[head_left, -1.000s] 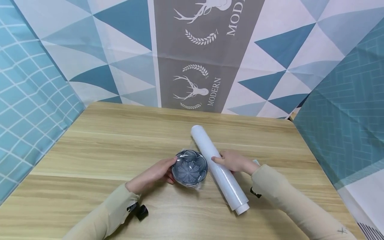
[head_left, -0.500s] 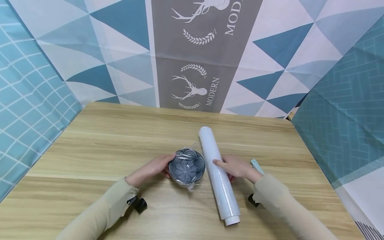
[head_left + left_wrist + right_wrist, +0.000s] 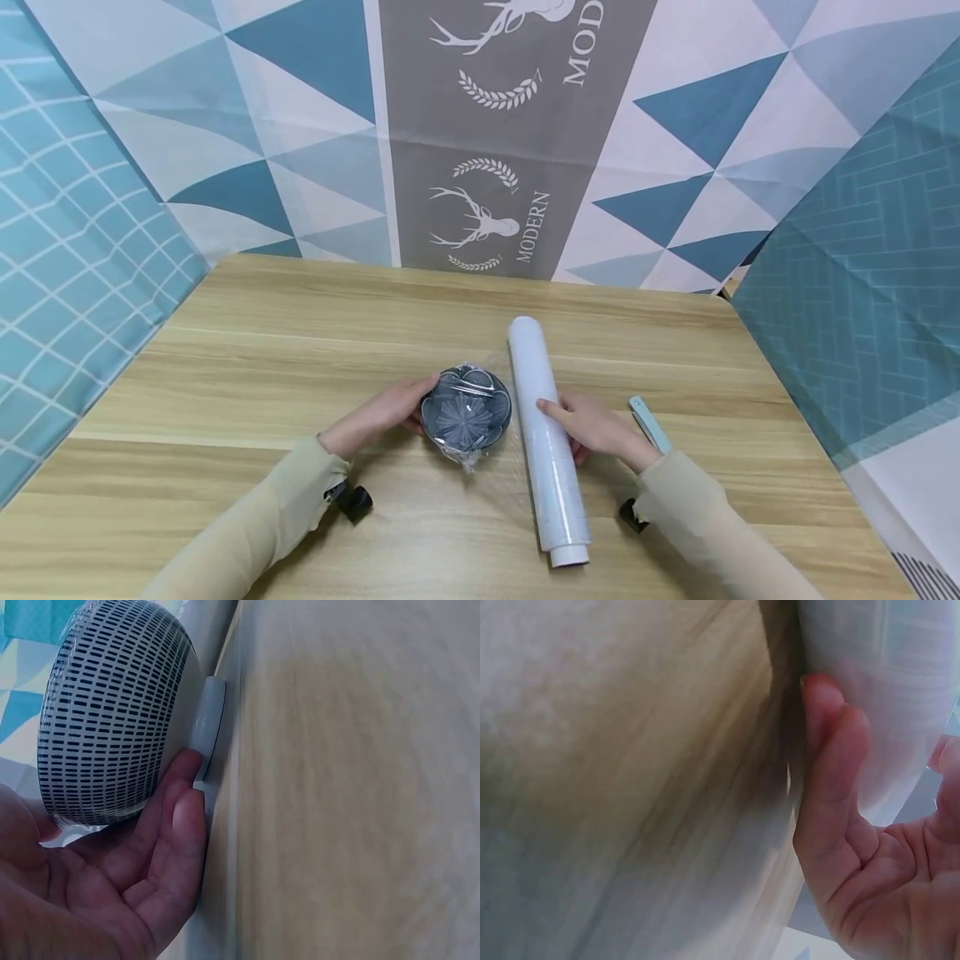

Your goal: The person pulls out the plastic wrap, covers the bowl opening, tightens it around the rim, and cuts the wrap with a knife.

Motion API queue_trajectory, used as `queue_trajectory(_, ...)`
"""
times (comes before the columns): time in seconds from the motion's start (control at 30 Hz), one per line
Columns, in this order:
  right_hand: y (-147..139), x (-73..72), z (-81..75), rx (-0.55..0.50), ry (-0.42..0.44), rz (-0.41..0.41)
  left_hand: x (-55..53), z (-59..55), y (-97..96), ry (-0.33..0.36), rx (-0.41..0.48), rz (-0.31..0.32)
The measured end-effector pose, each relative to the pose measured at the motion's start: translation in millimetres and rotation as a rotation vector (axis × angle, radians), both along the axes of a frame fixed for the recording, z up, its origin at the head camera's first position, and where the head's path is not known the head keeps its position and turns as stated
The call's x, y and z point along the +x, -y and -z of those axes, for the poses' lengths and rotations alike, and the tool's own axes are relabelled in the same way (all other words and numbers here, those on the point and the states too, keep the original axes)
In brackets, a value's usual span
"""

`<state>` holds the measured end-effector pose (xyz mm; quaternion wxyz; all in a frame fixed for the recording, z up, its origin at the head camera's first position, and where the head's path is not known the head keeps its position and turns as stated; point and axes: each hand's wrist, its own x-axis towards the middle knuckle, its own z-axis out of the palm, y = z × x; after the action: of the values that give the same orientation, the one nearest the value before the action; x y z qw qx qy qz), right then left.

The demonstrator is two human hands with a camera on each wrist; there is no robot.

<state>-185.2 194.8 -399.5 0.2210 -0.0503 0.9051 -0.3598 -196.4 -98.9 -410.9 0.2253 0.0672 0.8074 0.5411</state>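
A blue-grey bowl [image 3: 467, 410] with a petal pattern inside stands at the middle of the table, clear film over its top and bunched at its near edge. My left hand [image 3: 386, 414] holds its left side, thumb at the rim; in the left wrist view the fingers curl under the dashed outer wall [image 3: 112, 712], near the foot [image 3: 210, 720]. To the right, a long roll of cling film [image 3: 551, 475] lies lengthwise, pointing away from me. My right hand [image 3: 596, 429] grips its right side, thumb on top, fingers curled low against it. A thin sheet of film spans between roll and bowl.
A light-blue slim tool [image 3: 649, 423], perhaps a cutter, lies right of my right hand, partly behind the wrist. The wooden table [image 3: 300, 358] ends at a patterned cloth backdrop [image 3: 480, 150], with tiled-pattern cloths at both sides.
The roll has shifted right, away from the bowl, and turned to lie straighter, with my right hand on it. The bowl and left hand moved slightly left. More of the light-blue tool shows.
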Motion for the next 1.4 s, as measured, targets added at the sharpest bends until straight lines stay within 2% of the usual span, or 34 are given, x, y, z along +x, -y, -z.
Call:
queue_trajectory(0.4, 0.8, 4.1, 3.1, 0.003, -0.001, 0.061, -3.6, 1.4, -0.9, -0.019, 0.035, 0.017)
queue_trajectory(0.73, 0.5, 5.8, 3.9, -0.007, 0.003, 0.065, -5.6, 2.5, -0.8, 0.029, 0.073, -0.021)
queue_trajectory(0.93, 0.9, 6.2, 4.0, -0.006, 0.006, 0.072, -6.2, 2.1, -3.1, 0.036, 0.052, -0.041)
queue_trajectory(1.3, 0.5, 5.6, -7.0, 0.010, 0.057, 0.029, -7.0, -1.1, -4.2, 0.045, 0.033, -0.045)
queue_trajectory(1.4, -0.2, 6.7, -8.5, -0.001, 0.065, 0.018, -7.2, -2.8, -3.6, 0.025, 0.029, -0.055)
